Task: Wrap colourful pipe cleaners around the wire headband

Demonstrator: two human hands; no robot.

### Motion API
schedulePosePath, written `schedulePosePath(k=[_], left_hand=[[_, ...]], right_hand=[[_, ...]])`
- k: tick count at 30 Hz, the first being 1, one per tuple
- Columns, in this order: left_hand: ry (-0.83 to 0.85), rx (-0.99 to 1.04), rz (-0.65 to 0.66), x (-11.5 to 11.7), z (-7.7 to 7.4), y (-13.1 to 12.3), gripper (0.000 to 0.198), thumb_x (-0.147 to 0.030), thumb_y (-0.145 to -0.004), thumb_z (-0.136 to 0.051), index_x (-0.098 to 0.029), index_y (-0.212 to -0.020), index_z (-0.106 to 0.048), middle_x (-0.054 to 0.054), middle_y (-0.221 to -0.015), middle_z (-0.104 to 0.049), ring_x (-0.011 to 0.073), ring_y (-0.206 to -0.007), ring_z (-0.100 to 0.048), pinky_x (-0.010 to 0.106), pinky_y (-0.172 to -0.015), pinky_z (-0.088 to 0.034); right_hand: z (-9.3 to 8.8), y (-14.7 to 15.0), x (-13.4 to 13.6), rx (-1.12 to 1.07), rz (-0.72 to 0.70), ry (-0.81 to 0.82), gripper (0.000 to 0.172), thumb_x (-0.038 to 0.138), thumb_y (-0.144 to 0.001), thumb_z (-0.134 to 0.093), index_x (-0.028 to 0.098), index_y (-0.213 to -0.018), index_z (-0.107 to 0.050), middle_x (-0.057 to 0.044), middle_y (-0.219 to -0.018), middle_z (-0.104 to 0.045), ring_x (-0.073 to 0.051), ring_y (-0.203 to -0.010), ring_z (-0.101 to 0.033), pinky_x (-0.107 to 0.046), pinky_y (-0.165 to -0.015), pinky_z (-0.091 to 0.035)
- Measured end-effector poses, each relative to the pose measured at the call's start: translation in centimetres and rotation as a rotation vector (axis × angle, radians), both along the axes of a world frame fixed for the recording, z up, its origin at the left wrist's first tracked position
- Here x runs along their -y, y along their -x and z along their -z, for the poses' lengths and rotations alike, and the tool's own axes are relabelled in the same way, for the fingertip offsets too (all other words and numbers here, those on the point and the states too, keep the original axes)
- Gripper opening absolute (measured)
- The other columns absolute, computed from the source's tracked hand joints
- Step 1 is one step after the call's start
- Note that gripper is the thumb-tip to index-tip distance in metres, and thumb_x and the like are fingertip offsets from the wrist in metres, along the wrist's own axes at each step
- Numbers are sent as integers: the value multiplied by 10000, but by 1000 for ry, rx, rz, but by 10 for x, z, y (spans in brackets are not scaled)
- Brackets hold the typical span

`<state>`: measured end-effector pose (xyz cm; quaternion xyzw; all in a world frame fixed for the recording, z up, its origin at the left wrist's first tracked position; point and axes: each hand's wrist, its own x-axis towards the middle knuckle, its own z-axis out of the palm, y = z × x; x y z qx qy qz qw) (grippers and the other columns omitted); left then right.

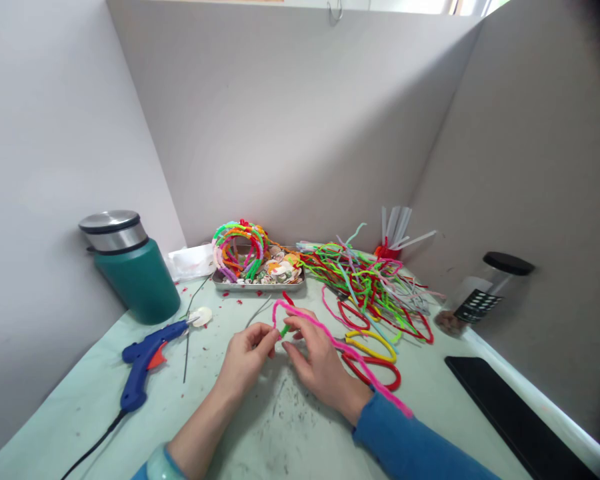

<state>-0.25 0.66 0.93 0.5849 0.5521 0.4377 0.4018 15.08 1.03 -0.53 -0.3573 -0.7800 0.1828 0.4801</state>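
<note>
My left hand (247, 357) and my right hand (317, 357) meet over the middle of the pale green table (290, 433). Both pinch a small green pipe cleaner piece (284, 330) between their fingertips. A long pink pipe cleaner (347, 357) loops up above the fingertips and trails back over my right hand and blue sleeve. Red pieces show at the fingertips, at the foot of the loop.
A metal tray (260, 283) of shells and wound pipe cleaners stands behind the hands. A pile of loose pipe cleaners (375, 277) and red and yellow loops (373, 350) lie right. A blue glue gun (145, 363) and teal flask (133, 267) sit left; a jar (480, 293) and black slab (515, 413) right.
</note>
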Motion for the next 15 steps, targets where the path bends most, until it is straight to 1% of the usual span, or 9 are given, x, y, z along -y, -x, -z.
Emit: schedulePosePath(k=[2, 4, 6, 8, 12, 13, 15], left_hand=[[0, 23, -11, 0, -1, 0, 300, -433, -730, -546, -148, -633, -556, -29, -519, -493, 108, -503, -434, 207, -505, -328], [-12, 41, -15, 0, -2, 0, 299, -421, -730, -550, -151, -603, -543, -26, -526, -502, 107, -511, -444, 208, -513, -336], [-33, 59, -3, 0, -2, 0, 288, -408, -738, -548, -148, -615, -549, -24, -540, -512, 109, -528, -456, 210, -532, -349], [-44, 68, 13, -1, 0, 0, 272, -395, -748, -544, -146, -639, -551, -25, -543, -512, 108, -538, -460, 210, -545, -354], [-40, 82, 19, -2, 2, 0, 247, -387, -753, -546, -152, -679, -537, -37, -530, -508, 102, -524, -449, 201, -526, -339], [-38, 88, 20, -2, 2, 0, 243, -388, -751, -549, -154, -688, -533, -39, -530, -508, 101, -520, -447, 200, -521, -336], [-32, 96, 27, 0, 2, 0, 243, -391, -750, -549, -155, -693, -527, -40, -536, -508, 100, -518, -445, 200, -516, -333]], right_hand=[[-1, 0, 0, -80, 46, 15, 277, 158, -810, -481, 187, -1086, -484, -128, -1151, -478, -208, -985, -509, -331, -759, -466], [0, 1, 0, -123, 93, 58, 164, 183, -814, -483, 176, -974, -520, -97, -1008, -525, -177, -847, -533, -285, -675, -459], [1, 3, 0, -109, 72, 138, 90, 215, -824, -484, 174, -874, -547, -47, -829, -550, -145, -701, -517, -257, -614, -433], [3, 5, -1, -112, 4, 239, 114, 247, -833, -478, 174, -823, -565, -18, -731, -550, -132, -645, -496, -244, -592, -415], [5, 10, -2, -251, -97, 481, 167, 294, -841, -459, 170, -791, -559, 5, -679, -543, -115, -595, -479, -217, -527, -387], [5, 10, -2, -276, -106, 522, 168, 296, -836, -464, 167, -777, -554, 13, -656, -532, -108, -571, -467, -210, -507, -374], [4, 11, -2, -312, -111, 555, 162, 289, -820, -487, 161, -740, -547, 25, -617, -509, -98, -540, -449, -202, -488, -357]])
